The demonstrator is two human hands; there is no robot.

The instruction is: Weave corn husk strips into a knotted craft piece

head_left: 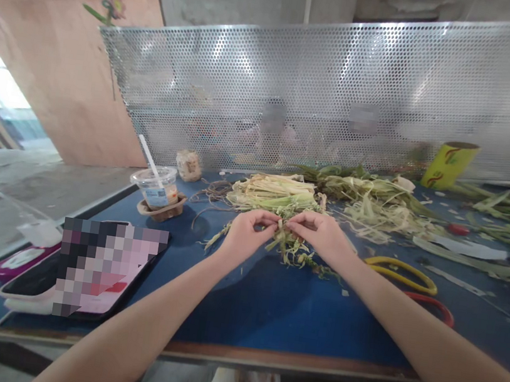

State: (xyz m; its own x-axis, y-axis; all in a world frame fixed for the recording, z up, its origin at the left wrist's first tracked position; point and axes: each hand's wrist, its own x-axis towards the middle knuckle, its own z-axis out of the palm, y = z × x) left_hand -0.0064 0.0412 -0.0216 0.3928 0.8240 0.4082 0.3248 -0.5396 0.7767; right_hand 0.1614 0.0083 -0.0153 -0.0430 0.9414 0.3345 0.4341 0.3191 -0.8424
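Both my hands meet over a small bundle of green and pale plant stems (291, 250) lying on the blue table (267, 306). My left hand (248, 230) pinches the bundle's top end with curled fingers. My right hand (320, 232) pinches the same spot from the other side, fingertips almost touching the left ones. Just behind the hands lies a heap of pale green husk strips (278, 195).
A phone (83, 268) lies at the front left, a plastic cup with a straw (156, 188) behind it. Yellow-handled scissors (402, 274) and a red handle (433, 306) lie right of my forearm. More leaves (386, 203), a yellow cup (448, 164) and a perforated metal screen (345, 90) stand behind.
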